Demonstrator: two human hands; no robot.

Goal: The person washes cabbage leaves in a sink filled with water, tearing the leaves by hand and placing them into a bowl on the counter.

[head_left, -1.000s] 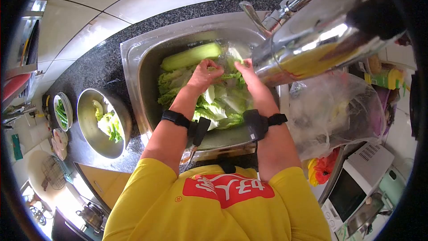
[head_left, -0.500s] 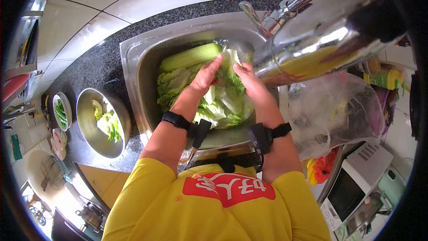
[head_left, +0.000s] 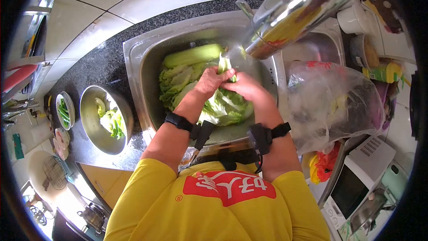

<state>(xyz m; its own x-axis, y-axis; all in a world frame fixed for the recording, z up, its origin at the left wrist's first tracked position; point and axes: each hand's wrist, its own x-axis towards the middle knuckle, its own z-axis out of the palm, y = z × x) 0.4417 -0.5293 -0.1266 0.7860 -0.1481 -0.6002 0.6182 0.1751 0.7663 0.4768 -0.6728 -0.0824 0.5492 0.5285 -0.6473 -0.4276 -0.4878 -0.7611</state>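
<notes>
Pale-green leaf (head_left: 224, 63) in the closed fingers of left hand (head_left: 210, 81) and right hand (head_left: 245, 85)

The place is a kitchen. A stainless-steel sink (head_left: 133, 80) is set into a speckled dark countertop (head_left: 96, 62), with a second basin (head_left: 307, 47) beside it and white wall tiles (head_left: 156, 4) behind. Wet leafy greens (head_left: 227, 109) and a long pale green vegetable (head_left: 191, 56) lie in the larger basin. On the counter, a metal bowl (head_left: 96, 134) holds more leaves, near stacked white plates (head_left: 70, 102) bearing slender green vegetables (head_left: 63, 112). A yellow cabinet (head_left: 101, 179) stands below, and a white microwave oven (head_left: 352, 189) sits at lower right. Toward the warped lower-left edge is what appears to be a wire strainer (head_left: 55, 172).
</notes>
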